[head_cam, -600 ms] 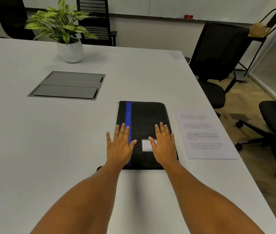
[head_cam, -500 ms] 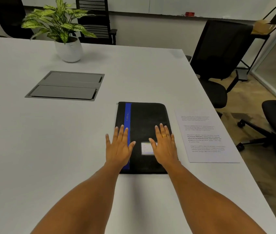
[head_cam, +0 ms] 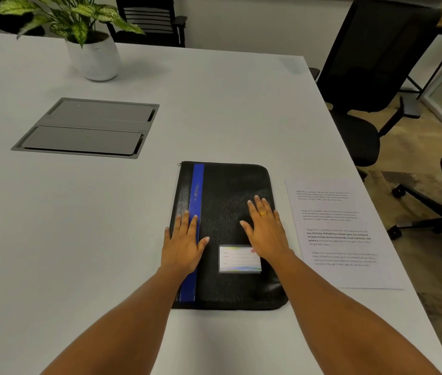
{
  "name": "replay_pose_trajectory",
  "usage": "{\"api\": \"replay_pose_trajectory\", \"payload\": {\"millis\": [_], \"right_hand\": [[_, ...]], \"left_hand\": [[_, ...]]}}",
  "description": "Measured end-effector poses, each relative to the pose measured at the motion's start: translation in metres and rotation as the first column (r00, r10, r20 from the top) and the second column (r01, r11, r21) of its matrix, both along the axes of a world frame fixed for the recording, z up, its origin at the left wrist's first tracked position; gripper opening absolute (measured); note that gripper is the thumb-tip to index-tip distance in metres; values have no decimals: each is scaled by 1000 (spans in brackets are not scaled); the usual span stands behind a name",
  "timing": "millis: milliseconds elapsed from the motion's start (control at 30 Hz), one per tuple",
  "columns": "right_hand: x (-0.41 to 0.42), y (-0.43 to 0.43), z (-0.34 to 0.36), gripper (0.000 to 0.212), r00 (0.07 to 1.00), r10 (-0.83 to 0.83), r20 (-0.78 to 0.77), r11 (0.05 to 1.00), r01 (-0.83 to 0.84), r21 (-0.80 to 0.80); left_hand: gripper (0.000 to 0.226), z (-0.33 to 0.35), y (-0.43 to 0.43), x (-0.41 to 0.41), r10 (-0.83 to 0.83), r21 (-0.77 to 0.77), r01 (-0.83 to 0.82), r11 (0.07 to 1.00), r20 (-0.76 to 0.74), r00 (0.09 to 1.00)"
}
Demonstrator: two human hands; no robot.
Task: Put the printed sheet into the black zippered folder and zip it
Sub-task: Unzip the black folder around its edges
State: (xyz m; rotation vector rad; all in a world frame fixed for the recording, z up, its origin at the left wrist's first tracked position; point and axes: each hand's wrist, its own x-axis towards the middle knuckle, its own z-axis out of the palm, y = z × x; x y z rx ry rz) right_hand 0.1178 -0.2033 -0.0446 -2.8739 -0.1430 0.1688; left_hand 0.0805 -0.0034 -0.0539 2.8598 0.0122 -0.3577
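Both my hands lie palm down with straight fingers on the black zippered folder [head_cam: 230, 201], pressing flat and gripping nothing. My left hand [head_cam: 183, 247] rests across the blue stripe [head_cam: 197, 182] that runs down the cover near its left edge. My right hand [head_cam: 267, 234], with a gold ring [head_cam: 263, 213] on one finger, sits near the right edge. The folder lies flat and closed on the white tabletop [head_cam: 79, 239] in front of me. Pale lettering runs along the stripe, too faint for me to read. Between my wrists is a small label card [head_cam: 239, 259] in a clear pocket, with ruled lines and a coloured band; its words are too small to make out. The printed sheet [head_cam: 341, 239] lies face up just right of the folder, apart from it, by the tabletop's right edge. Most of its paragraphs blur, but one bold passage reads "way of living. Defined by a slower pace" and "strong community bonds". Farther off sit a grey cable hatch [head_cam: 87, 128] and a potted plant [head_cam: 92, 50].
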Motion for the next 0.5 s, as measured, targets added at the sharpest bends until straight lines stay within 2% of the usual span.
{"api": "replay_pose_trajectory", "payload": {"millis": [300, 500], "right_hand": [[27, -14, -17, 62, 992, -8, -124, 1000, 8, -6], [32, -19, -26, 64, 986, 7, -166, 999, 2, 54]], "left_hand": [[68, -27, 1, 2, 11, 2, -11, 1000, 36, 999], [67, -36, 3, -1, 9, 26, -11, 1000, 63, 998]]}}
